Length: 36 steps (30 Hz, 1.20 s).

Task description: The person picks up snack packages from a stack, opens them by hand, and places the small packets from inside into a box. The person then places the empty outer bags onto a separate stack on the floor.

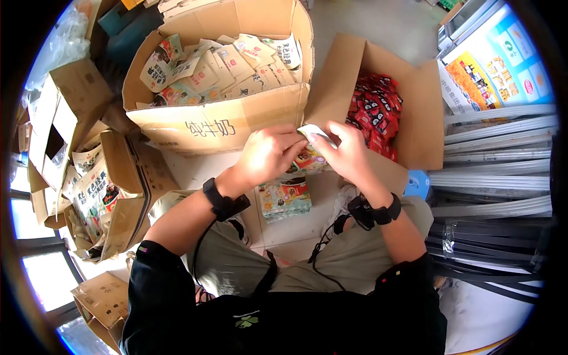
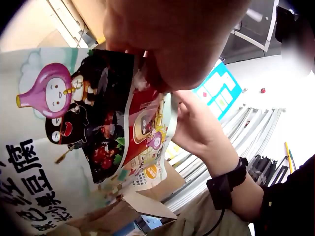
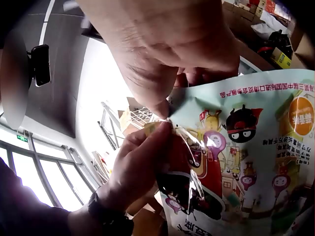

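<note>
Both hands pinch the top edge of a printed food pouch (image 1: 309, 160) held above the floor between the knees. My left hand (image 1: 269, 155) grips it on the left, and my right hand (image 1: 348, 151) grips it close beside. In the right wrist view, the thumb tips meet at a creased edge of the pouch (image 3: 246, 147), which shows cartoon figures on pale green. The left wrist view shows the pouch's other printed face (image 2: 69, 128), with black lettering. Below the hands lies a neat stack of similar pouches (image 1: 284, 204) on the floor.
A large carton (image 1: 219, 124) of flat pouches stands ahead. To its right, an open carton (image 1: 423, 118) holds small red packets (image 1: 376, 112). Another carton (image 1: 127, 228) with pouches is at the left. Bundled white strips (image 1: 497, 165) lie along the right side.
</note>
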{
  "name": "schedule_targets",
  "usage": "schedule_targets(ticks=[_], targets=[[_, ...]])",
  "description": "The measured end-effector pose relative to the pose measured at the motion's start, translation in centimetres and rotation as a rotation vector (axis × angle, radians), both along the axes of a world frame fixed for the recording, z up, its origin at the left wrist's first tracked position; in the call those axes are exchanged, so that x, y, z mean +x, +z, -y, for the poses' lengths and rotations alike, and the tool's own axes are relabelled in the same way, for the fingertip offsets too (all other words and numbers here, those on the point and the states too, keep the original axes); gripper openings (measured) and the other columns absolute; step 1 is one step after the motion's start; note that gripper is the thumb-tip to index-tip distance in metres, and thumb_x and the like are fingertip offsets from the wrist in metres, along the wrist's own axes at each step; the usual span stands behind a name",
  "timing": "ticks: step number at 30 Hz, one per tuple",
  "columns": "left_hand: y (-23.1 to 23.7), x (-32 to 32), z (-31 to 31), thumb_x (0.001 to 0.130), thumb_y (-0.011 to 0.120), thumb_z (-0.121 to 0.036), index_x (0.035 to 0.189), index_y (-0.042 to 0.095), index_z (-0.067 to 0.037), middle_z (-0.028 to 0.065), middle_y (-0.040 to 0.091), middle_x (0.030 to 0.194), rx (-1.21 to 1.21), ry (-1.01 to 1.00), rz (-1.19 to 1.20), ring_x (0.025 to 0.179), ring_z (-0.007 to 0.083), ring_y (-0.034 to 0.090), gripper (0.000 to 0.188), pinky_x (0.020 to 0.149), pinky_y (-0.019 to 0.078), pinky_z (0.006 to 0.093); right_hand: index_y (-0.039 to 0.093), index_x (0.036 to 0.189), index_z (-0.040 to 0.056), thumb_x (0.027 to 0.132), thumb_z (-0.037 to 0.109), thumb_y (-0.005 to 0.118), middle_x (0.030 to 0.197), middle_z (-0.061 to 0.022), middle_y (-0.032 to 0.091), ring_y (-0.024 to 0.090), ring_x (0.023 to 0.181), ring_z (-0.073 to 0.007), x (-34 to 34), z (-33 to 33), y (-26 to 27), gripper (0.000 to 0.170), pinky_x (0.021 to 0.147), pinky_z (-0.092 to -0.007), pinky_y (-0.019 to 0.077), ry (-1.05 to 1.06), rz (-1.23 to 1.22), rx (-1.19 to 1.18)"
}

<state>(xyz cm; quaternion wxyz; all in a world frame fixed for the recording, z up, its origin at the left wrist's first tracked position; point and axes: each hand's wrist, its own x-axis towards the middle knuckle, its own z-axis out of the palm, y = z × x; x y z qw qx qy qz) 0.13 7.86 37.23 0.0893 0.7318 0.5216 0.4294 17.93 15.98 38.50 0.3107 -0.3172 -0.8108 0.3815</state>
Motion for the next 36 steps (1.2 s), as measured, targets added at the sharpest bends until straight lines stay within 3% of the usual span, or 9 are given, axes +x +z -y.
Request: schedule_targets(ticks=[6,8,11,15,19,22,26,28,36], targets=[[-0.2,-0.8,0.0,0.087,0.066,-0.007,0.090,0.069,-0.001,0.0110,0.061,0.075,-0.068,-0.033,0.048,0.062,0.0265,0.061,0.008,0.056,0.0483,0.0355,0.058,0.076,-0.0039,0.087,0.019,0.067,0.065,-0.0111,0.052,0.047,0.056,-0.0189,0.0,-0.2,0.7,0.027,0.053,-0.0324,0.0382,0.072,0.021,0.080],[-0.2,-1.1,-0.2,0.088,0.066,-0.009,0.092,0.070,-0.001,0.0097,0.063,0.078,-0.277,-0.070,0.232,0.065,0.0210,0.063,0.010,0.059,0.0488,0.0340,0.058,0.076,-0.0040,0.087,0.017,0.067,0.065,-0.0107,0.051,0.046,0.056,-0.0183,-0.1,-0.1,0.3,0.025,0.053,-0.0321,0.0379,0.070,-0.041,0.110],[-2.0,-1.4,-0.8,0.084,0.070,-0.011,0.089,0.072,-0.002,0.0123,0.063,0.076,-0.337,-0.174,0.417,0.064,0.0233,0.061,0.011,0.060,0.0485,0.0353,0.057,0.075,-0.0041,0.086,0.012,0.068,0.064,-0.0101,0.050,0.046,0.056,-0.0166,-0.6,0.1,-0.2,0.023,0.052,-0.0314,0.0370,0.062,-0.128,0.151],[-1.5,-1.5,-0.4,0.080,0.072,-0.012,0.085,0.073,-0.006,0.0106,0.063,0.075,-0.262,-0.141,0.210,0.065,0.0260,0.061,0.008,0.060,0.0489,0.0368,0.055,0.071,-0.0043,0.083,0.008,0.070,0.059,-0.0087,0.049,0.044,0.052,-0.0133,-0.8,0.2,-0.9,0.023,0.048,-0.0309,0.0347,-0.036,-0.126,0.139],[-0.5,-1.0,0.2,0.079,0.070,-0.009,0.081,0.072,-0.005,0.0098,0.063,0.077,-0.163,-0.095,0.127,0.068,0.0283,0.061,0.005,0.061,0.0492,0.0373,0.060,0.075,-0.0033,0.084,0.014,0.069,0.059,-0.0099,0.051,0.044,0.050,-0.0130,-0.6,-0.3,-0.4,0.022,0.047,-0.0304,0.0350,0.044,0.003,0.134],[-0.9,-1.4,0.3,0.080,0.070,-0.007,0.086,0.072,-0.004,0.0074,0.063,0.077,-0.091,-0.100,-0.006,0.066,0.0250,0.062,0.007,0.060,0.0508,0.0335,0.060,0.075,-0.0031,0.086,0.016,0.067,0.060,-0.0117,0.051,0.043,0.050,-0.0134,-0.6,0.0,-1.0,0.023,0.047,-0.0304,0.0350,0.090,0.046,-0.011],[-0.5,-0.9,0.9,0.077,0.070,-0.005,0.087,0.072,-0.005,0.0062,0.059,0.075,-0.020,-0.037,-0.083,0.065,0.0244,0.060,0.010,0.059,0.0505,0.0338,0.059,0.074,-0.0033,0.087,0.016,0.064,0.058,-0.0126,0.050,0.041,0.049,-0.0138,-1.3,0.2,-1.1,0.023,0.047,-0.0309,0.0347,0.055,0.018,-0.007],[-0.5,-1.0,0.9,0.073,0.070,-0.003,0.087,0.071,-0.006,0.0051,0.056,0.076,0.071,-0.028,-0.207,0.063,0.0234,0.059,0.014,0.058,0.0500,0.0344,0.060,0.075,-0.0035,0.087,0.016,0.062,0.055,-0.0127,0.050,0.042,0.046,-0.0150,-1.6,-0.1,-1.8,0.023,0.045,-0.0320,0.0347,0.016,-0.044,0.038],[-0.4,-1.3,0.4,0.066,0.069,-0.001,0.088,0.069,-0.005,0.0045,0.053,0.075,0.128,-0.029,-0.276,0.065,0.0233,0.057,0.022,0.061,0.0487,0.0350,0.062,0.074,-0.0014,0.086,0.021,0.064,0.054,-0.0147,0.054,0.050,0.043,-0.0217,-2.3,-0.2,-2.0,0.025,0.046,-0.0349,0.0399,-0.096,0.077,0.046]])
